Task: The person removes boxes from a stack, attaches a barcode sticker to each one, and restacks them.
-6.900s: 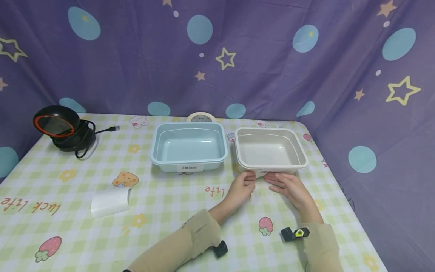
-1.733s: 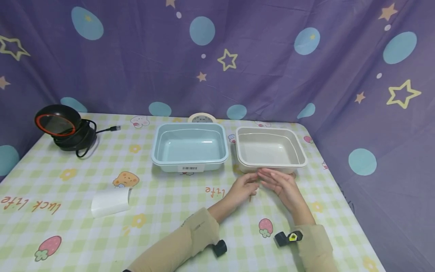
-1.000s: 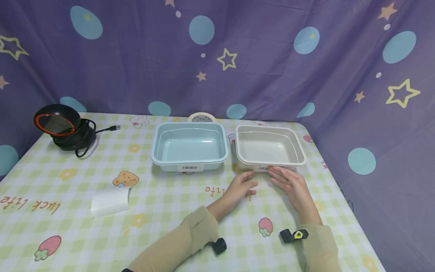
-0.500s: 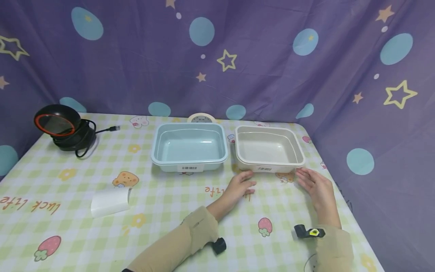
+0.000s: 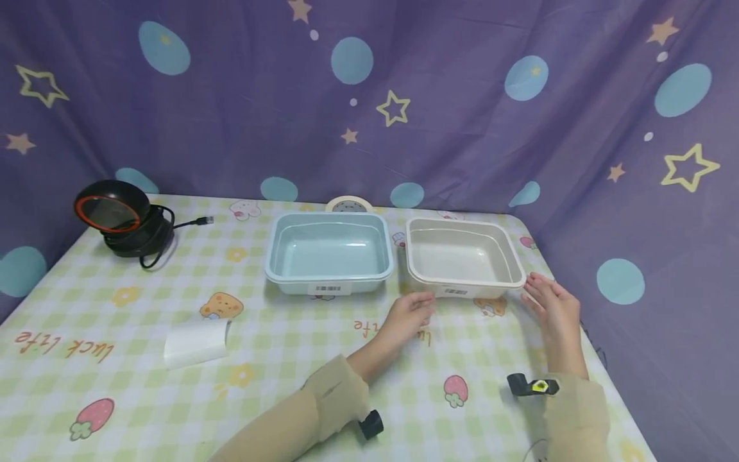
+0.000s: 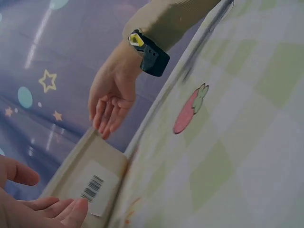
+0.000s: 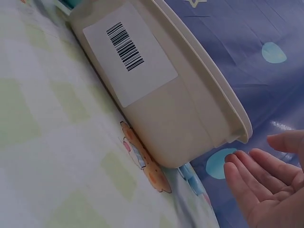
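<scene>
A cream plastic basin [image 5: 462, 283] stands at the right of the table. A white barcode label [image 7: 127, 52] lies flat on its front wall. My left hand [image 5: 407, 316] is by the basin's front left corner, fingers loosely bent and holding nothing; whether the fingertips touch the basin I cannot tell. Off the front right corner, my right hand [image 5: 555, 313] has relaxed fingers. In the right wrist view, a small gap separates its fingertips [image 7: 237, 159] from the basin. A light blue basin [image 5: 329, 278] with its own barcode label [image 5: 329, 289] stands to the left.
At the left back sits a black round device [image 5: 124, 218] with an orange ring and a USB cable [image 5: 193, 222]. A curled white paper piece [image 5: 196, 343] lies at front left. Behind the blue basin is a round cream-rimmed object [image 5: 349, 204]. A purple curtain [image 5: 462, 141] backs the table.
My right hand has moved from the front middle of the cream basin to its right corner, uncovering the label there. The left hand stays near the left corner, fingers looser. The view shifted slightly.
</scene>
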A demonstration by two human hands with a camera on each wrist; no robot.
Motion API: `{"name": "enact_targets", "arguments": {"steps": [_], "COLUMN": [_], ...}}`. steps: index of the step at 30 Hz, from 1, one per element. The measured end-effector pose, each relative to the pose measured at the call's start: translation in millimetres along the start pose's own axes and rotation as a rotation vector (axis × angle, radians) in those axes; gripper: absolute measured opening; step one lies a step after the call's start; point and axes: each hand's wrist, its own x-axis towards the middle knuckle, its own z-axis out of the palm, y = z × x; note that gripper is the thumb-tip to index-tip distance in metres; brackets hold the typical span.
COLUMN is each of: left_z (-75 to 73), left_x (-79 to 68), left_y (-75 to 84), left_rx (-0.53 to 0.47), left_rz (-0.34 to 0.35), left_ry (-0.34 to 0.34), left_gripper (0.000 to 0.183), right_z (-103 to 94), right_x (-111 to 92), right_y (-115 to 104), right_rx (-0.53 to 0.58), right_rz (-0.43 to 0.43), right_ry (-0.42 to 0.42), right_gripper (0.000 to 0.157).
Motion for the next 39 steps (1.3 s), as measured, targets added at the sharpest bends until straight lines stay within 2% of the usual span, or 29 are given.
{"name": "enact_targets", "arguments": {"steps": [8, 15, 18, 23, 25, 30, 33, 39], "left_z": [-14.2, -42.4, -62.8, -106.6, -124.4, -163.0, -182.0, -212.7], "left_x": [-15.6, -18.5, -19.7, -26.0, -28.6, -36.2, -42.9, -54.3], "left_y": [31.6, 55.6, 65.6, 80.0, 83.1, 87.5, 87.7, 82.1], "left_rx": [0.120, 0.091, 0.066, 0.077, 0.092, 0.156, 0.207, 0.300], "left_rz": [0.175, 0.269, 0.317, 0.375, 0.385, 0.394, 0.377, 0.332], "left_ry": [-0.034, 0.025, 0.066, 0.144, 0.167, 0.211, 0.244, 0.281], "left_gripper": [0.038, 0.043, 0.044, 0.046, 0.047, 0.048, 0.048, 0.049], "right_z": [4.8, 7.4, 8.2, 9.1, 9.3, 10.4, 11.5, 13.1], "right_x": [6.9, 11.3, 13.9, 16.8, 16.8, 17.5, 18.3, 19.7], "right_y": [-2.3, -3.3, -3.6, -3.3, -2.8, -2.5, -2.9, -3.0], "right_rx": [-0.044, -0.130, -0.169, -0.290, -0.340, -0.404, -0.423, -0.366], "right_rz": [-0.015, 0.009, 0.034, 0.064, 0.067, 0.073, 0.067, 0.060], "right_ry": [-0.004, 0.015, 0.018, -0.001, -0.016, -0.035, -0.051, -0.085], "right_gripper": [0.014, 0.009, 0.015, 0.059, 0.066, 0.070, 0.070, 0.064]}}
